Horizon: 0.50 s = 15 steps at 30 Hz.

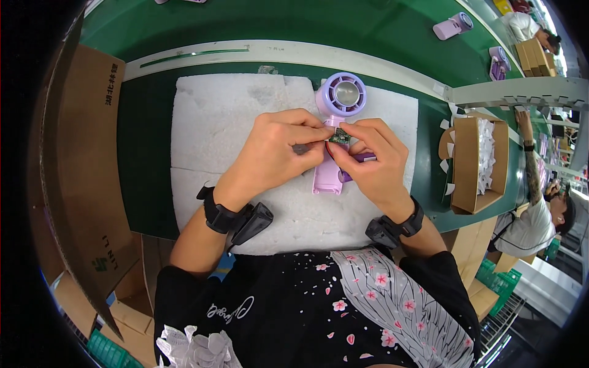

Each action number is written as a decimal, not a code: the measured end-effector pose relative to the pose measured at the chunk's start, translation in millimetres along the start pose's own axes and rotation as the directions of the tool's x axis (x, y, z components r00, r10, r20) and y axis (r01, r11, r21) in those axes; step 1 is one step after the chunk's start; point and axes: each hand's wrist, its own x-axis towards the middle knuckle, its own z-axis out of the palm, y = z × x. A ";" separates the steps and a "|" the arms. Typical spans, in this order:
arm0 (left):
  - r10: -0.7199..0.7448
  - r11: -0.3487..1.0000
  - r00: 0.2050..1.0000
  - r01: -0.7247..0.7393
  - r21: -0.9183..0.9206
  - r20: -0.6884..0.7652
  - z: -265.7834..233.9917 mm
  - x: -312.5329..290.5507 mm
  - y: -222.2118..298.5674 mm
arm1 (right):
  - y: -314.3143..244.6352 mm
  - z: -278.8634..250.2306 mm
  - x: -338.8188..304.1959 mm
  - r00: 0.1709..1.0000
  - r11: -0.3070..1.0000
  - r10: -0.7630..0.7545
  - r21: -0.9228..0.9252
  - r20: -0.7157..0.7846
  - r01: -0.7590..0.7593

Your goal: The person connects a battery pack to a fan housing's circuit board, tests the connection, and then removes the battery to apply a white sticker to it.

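Note:
A lilac hand-held fan (339,98) lies on a white foam pad (221,135), its round head pointing away from me and its handle under my fingers. My left hand (276,153) and my right hand (374,159) meet over the handle. Together their fingertips pinch a small green circuit board (339,136) just above the open handle. A purple piece of the fan shows beneath my right hand. Both wrists wear black bands with small black devices.
A large cardboard box (86,165) stands at my left. An open carton (475,162) with white paper pieces sits at right. More lilac fans (453,26) lie on the green belt beyond. Another person (540,208) works at far right.

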 end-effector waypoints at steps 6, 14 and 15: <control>0.001 1.000 1.000 -0.001 0.022 0.012 -1.0 1.7 -1.3 | 1.1 1.7 0.2 0.998 0.997 -0.051 -0.062 -0.026 0.049; -0.039 0.999 0.997 0.038 0.016 0.060 -7.4 3.5 -1.6 | -8.2 1.1 0.8 0.999 0.998 0.034 -0.054 -0.008 -0.035; -0.059 0.998 0.995 0.058 0.013 0.076 -8.2 3.7 -1.5 | -9.3 1.0 0.7 0.997 0.996 0.081 -0.036 0.003 -0.080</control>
